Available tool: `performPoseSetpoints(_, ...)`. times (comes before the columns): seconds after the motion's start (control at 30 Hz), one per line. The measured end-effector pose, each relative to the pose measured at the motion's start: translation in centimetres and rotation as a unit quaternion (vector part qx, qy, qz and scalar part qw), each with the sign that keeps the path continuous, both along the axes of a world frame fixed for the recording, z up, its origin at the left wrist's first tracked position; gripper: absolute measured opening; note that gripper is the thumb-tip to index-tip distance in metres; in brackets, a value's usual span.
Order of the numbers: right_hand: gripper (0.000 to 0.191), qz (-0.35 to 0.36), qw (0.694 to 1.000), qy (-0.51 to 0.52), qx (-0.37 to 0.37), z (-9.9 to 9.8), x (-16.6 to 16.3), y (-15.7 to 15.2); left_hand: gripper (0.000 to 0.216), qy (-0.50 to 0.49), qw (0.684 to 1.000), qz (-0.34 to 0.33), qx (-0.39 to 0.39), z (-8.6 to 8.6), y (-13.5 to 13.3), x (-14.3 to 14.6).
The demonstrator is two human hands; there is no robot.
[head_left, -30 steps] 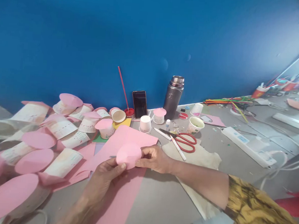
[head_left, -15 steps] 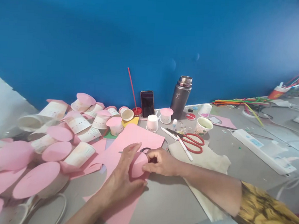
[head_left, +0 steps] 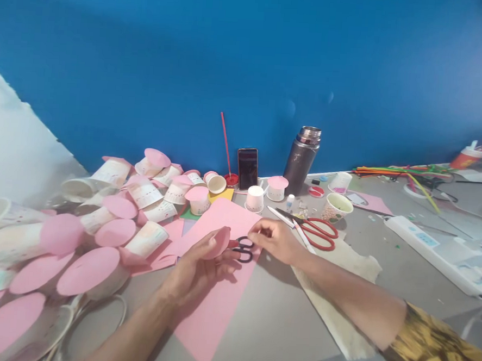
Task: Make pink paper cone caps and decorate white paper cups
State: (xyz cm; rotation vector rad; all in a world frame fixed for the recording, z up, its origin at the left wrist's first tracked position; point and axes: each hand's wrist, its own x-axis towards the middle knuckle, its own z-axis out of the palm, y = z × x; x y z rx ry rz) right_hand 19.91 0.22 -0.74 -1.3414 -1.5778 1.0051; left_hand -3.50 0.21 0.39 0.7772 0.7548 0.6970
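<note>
My left hand (head_left: 201, 265) is closed on a round piece of pink paper (head_left: 217, 244), held tilted between thumb and fingers. Black-handled scissors (head_left: 245, 250) are just right of it; their blades are hidden or too blurred to make out. Beside the handles, my right hand (head_left: 273, 238) has thumb and fingertips pinched together. Whether anything small is between them cannot be seen. Under both hands lies a large pink paper sheet (head_left: 211, 331) on the grey table.
Paper cups with pink discs (head_left: 117, 233) crowd the left side. A phone (head_left: 247, 169) and a dark flask (head_left: 302, 160) stand by the blue wall. Red-handled scissors (head_left: 320, 234), a beige cloth (head_left: 353, 274) and a power strip (head_left: 436, 255) lie to the right.
My right hand has let go of the pink paper circle and moved right. My left hand now holds the circle alone, turned more edge-on. The black scissor handles show more fully.
</note>
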Motion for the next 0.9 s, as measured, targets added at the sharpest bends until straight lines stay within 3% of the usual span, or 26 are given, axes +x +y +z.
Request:
performPoseSetpoints(0.13,0.031,-0.102,0.981,-0.153,0.06,2.5,1.8,1.9,0.065,-0.111,0.986,-0.04,-0.119,-0.4,1.1,-0.6)
performPoseSetpoints(0.23,0.019,-0.084,0.959,-0.256,0.082,4.3,2.4,2.2,0.08,-0.156,0.979,-0.069,-0.115,-0.8,1.5,-0.9)
performPoseSetpoints(0.33,0.02,-0.112,0.93,-0.334,0.106,4.8,3.9,1.1,0.077,-0.171,0.98,-0.054,-0.085,-0.8,1.6,-1.1)
performPoseSetpoints(0.4,0.023,-0.187,0.91,-0.352,0.111,4.4,6.0,0.1,0.07,-0.159,0.984,-0.025,-0.074,-0.7,1.6,-1.2)
performPoseSetpoints(0.5,0.019,-0.273,0.887,-0.369,0.046,3.1,9.8,-0.7,0.059,-0.128,0.989,0.022,-0.073,-0.4,1.5,-1.0)
performPoseSetpoints(0.6,0.014,-0.282,0.888,-0.362,0.026,1.5,12.3,-0.1,0.053,-0.114,0.989,0.039,-0.086,-0.2,1.4,-0.6)
performPoseSetpoints(0.77,0.041,-0.244,0.922,-0.299,0.024,-0.7,12.0,3.3,0.054,-0.102,0.989,0.035,-0.098,-0.1,1.3,-0.2)
performPoseSetpoints(0.9,0.026,-0.223,0.941,-0.254,0.025,-1.1,11.1,5.3,0.057,-0.105,0.99,0.038,-0.088,-0.2,1.8,-0.5)
